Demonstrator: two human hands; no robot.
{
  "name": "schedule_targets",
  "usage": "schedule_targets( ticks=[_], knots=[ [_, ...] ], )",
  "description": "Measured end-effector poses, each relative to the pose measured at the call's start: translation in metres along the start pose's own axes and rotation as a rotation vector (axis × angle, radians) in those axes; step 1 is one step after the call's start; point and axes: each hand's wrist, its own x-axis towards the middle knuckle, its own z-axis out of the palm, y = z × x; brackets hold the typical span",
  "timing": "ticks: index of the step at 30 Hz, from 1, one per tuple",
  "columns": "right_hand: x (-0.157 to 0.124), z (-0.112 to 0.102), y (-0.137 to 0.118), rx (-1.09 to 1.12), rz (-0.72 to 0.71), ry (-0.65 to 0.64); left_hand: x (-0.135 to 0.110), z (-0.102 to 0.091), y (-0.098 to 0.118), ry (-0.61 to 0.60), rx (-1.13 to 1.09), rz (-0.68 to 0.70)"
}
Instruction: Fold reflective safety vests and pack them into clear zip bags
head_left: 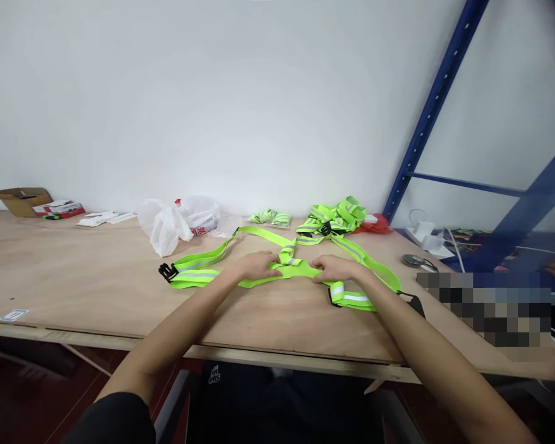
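A neon green reflective harness [296, 270] with grey stripes lies spread on the wooden table. My left hand [258, 266] is closed on its front strap, left of the middle. On the same strap, my right hand [335, 269] grips with thumb and fingers, a short way to the right. A black side-release buckle [168, 272] ends the loops on the left. A folded strap end [349, 297] with a black slider lies by my right wrist. My right forearm partly covers the straps and a black piece [414, 304] at the right.
Behind the harness lie a heap of similar green straps [337, 216] and small packed bundles [272, 217]. White plastic bags [164, 227] stand left of them. Further left is an open cardboard box [23, 201]. A blue metal frame [432, 111] and a power strip [428, 239] are at right.
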Motion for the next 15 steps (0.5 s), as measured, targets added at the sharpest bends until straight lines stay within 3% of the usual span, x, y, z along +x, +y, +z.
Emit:
schedule_targets(
  ticks=[5, 8, 11, 15],
  knots=[
    [-0.001, 0.007, 0.014, 0.096, 0.018, 0.097, -0.004, 0.013, -0.005, 0.017, -0.061, 0.052],
    [-0.002, 0.010, 0.017, 0.263, 0.016, 0.130, -0.005, 0.016, -0.008, 0.034, -0.085, 0.056],
    [-0.003, 0.010, 0.017, 0.454, 0.038, 0.020, -0.004, 0.018, -0.011, 0.058, -0.099, 0.048],
    [-0.009, 0.003, 0.015, 0.488, 0.040, -0.179, -0.004, 0.017, -0.011, 0.103, -0.115, 0.038]
  ],
)
